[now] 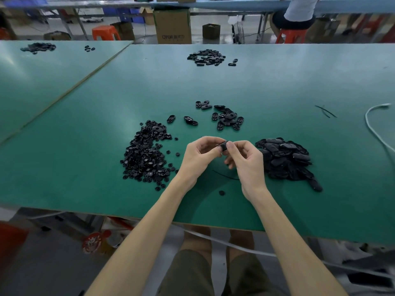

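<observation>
Both hands meet above the green table, pinching one small black plastic part between their fingertips. My left hand holds it from the left, my right hand from the right with thumb and forefinger on it. The fingers hide most of the part. A heap of small black round pieces lies left of the hands. A heap of black oval shells lies to the right. Beyond the hands sits a looser group of oval parts.
A single round piece lies near the table's front edge. Another pile of black parts sits far back, and one more pile on the left table. A white cable curves at the right. Someone sits on a red stool behind.
</observation>
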`<state>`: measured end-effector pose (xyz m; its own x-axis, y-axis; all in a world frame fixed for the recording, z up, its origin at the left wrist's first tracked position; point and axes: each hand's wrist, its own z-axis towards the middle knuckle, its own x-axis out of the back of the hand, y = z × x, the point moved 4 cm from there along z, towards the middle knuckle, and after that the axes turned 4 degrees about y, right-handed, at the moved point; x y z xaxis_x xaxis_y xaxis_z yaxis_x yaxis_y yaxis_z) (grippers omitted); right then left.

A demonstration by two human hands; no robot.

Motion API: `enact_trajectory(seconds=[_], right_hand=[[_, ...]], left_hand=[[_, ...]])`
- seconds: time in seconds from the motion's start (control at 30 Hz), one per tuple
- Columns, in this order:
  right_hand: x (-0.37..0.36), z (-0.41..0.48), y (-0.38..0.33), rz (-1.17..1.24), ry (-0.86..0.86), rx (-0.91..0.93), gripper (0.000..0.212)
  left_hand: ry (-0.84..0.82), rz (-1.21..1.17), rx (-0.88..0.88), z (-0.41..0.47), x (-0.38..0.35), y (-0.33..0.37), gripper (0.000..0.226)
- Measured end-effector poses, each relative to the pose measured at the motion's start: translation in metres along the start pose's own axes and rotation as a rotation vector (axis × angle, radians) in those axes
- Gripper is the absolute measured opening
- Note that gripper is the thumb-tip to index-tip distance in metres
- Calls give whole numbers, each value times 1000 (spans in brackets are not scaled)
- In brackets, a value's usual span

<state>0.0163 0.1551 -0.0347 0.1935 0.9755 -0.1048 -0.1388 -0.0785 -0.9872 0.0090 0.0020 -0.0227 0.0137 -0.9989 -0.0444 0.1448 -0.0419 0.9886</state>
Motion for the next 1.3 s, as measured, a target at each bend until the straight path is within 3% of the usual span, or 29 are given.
enact_trajectory(seconds=[1.3], right_hand=[[-1, 0, 4, -107, -60, 10, 14]], left_hand=[[62, 99, -4, -2, -1, -1, 20]])
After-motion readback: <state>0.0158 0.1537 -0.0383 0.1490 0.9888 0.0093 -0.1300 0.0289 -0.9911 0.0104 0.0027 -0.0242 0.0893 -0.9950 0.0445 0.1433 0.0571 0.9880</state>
